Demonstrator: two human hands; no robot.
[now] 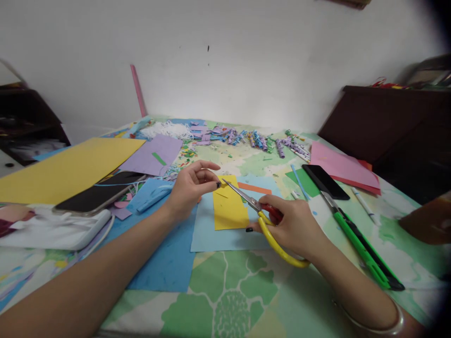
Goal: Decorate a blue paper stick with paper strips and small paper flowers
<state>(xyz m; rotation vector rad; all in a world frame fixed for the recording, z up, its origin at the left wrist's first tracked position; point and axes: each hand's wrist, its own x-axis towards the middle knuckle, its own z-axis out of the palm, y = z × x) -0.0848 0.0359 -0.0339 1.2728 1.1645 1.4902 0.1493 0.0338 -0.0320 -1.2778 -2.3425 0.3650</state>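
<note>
My right hand (291,223) grips a pair of scissors (266,225) by their yellow and red handles. Their blades look nearly closed and point left, the tips close to my left fingertips. My left hand (193,185) pinches something tiny between thumb and finger, too small to name. Below the hands lies a yellow paper piece (230,213) on a light blue sheet (203,234). An orange paper strip (255,188) rests just beyond the blades. A darker blue sheet (165,267) is under my left forearm.
A green box cutter (366,249) with its blade out and a black phone (326,180) lie right. Another phone (100,192) and a white tray-like object (84,230) are left. Rolled paper coils (259,140), scraps and white string (167,130) line the back. Pink sheets (341,162) lie back right.
</note>
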